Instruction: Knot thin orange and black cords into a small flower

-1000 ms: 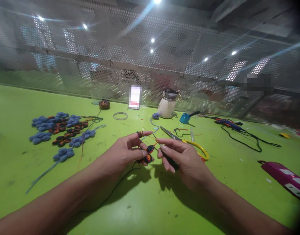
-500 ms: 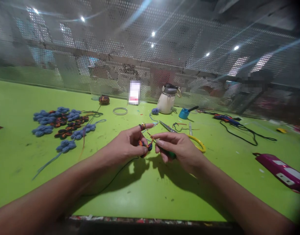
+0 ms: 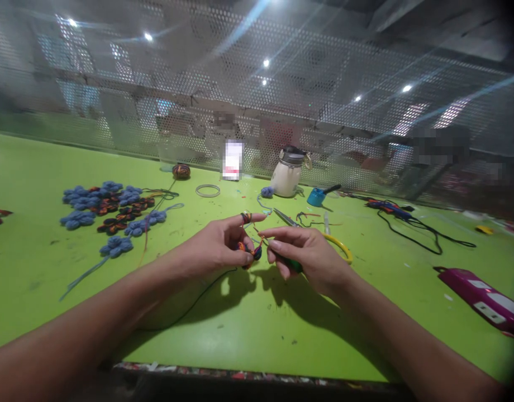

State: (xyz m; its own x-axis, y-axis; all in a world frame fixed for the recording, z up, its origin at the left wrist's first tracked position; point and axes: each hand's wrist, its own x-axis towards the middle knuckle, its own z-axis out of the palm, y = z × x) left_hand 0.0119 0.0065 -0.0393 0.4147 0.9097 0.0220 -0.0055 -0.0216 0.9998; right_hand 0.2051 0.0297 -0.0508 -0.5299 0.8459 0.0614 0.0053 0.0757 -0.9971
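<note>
Pinched in my left hand (image 3: 223,243) is a small piece of crochet (image 3: 252,255) in dark blue and orange yarn. Yarn is wound around the left forefinger, which points right. My right hand (image 3: 305,251) grips a crochet hook (image 3: 291,263) by its dark green handle. The hook's tip meets the yarn just above the crochet piece, and a strand runs between both hands. Beyond the right hand lie scissors (image 3: 338,247) with yellow handles, partly covered by the fingers. From under the left hand a dark strand trails toward the table's front edge.
Blue crocheted flowers (image 3: 115,245) and dark-orange ones (image 3: 114,224) lie at left. A yarn ball (image 3: 181,171), a ring (image 3: 207,191), a lit phone (image 3: 232,161), a bottle (image 3: 287,176) and a blue pot (image 3: 316,196) stand along the back. A magenta power strip (image 3: 483,296) is at right.
The whole view has shifted slightly, with the table objects a little lower and to the right. Both hands keep nearly the same pose, still holding the crochet piece and the hook.
</note>
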